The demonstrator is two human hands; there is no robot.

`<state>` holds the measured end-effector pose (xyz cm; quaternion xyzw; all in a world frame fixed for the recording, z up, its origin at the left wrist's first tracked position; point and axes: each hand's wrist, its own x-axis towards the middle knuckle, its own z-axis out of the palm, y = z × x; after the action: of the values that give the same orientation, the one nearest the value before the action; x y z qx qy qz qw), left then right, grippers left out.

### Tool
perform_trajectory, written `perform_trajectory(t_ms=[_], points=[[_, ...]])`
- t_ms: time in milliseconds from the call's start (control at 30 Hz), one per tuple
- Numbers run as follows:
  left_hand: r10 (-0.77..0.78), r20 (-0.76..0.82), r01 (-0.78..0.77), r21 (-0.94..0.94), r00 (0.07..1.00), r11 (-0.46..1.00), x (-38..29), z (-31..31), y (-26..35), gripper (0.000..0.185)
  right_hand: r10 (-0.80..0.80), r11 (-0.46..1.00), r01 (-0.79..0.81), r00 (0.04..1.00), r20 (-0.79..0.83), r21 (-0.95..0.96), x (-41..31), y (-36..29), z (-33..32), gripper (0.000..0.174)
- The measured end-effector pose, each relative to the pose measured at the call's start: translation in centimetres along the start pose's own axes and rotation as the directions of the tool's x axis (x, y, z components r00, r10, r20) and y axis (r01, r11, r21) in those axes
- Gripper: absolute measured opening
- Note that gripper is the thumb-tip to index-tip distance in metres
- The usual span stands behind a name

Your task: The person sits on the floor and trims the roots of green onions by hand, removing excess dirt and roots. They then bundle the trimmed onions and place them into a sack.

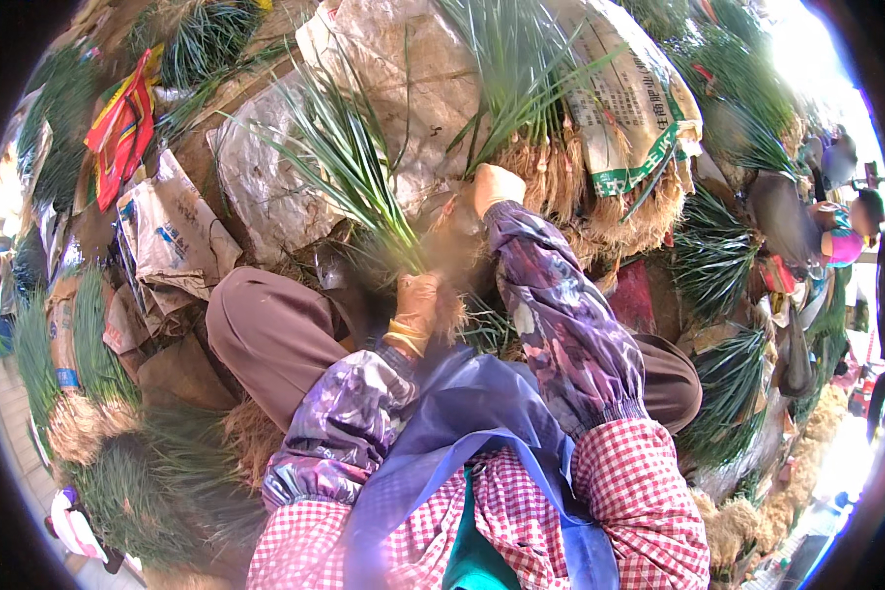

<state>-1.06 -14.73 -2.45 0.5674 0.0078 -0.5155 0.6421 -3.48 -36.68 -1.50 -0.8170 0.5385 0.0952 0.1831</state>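
Observation:
My left hand (pixel 417 301), in an orange glove, is closed round the lower stems of a bunch of long green leafy plants (pixel 372 177); their pale roots hang beside it over my lap. Further forward and to the right, my right hand (pixel 498 189), gloved too, is curled at the left edge of a pile of rooted plants (pixel 549 158). Whether its fingers hold a stem cannot be told. The pile lies on a printed woven sack (pixel 627 110). A blur hides part of the space between my hands.
Dirty pale sacks (pixel 428 96) lie ahead. A red and yellow bag (pixel 122 133) and a folded sack (pixel 177 228) are at the left. Bundles of green plants (pixel 715 258) surround my knees. A person (pixel 841 236) is at the far right.

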Motion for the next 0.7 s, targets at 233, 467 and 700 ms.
perform_trajectory(t_ms=[233,467,700], points=[[0.117,-0.068,-0.121,-0.055,0.991,0.991,0.7,-0.1,0.3,0.019,-0.205,0.802,0.176,0.979,-0.014,0.571,-1.8,0.6,-0.9,0.033],[0.223,0.026,-0.220,-0.086,0.974,0.972,2.6,-1.5,-1.1,0.019,-0.568,0.609,0.488,0.819,-0.086,0.626,-8.3,2.0,-1.0,0.026],[0.078,-0.040,-0.081,-0.083,0.996,0.993,-0.7,-0.8,1.9,0.009,-0.301,0.760,0.502,0.835,0.460,-0.412,-13.8,9.5,1.7,0.016]])
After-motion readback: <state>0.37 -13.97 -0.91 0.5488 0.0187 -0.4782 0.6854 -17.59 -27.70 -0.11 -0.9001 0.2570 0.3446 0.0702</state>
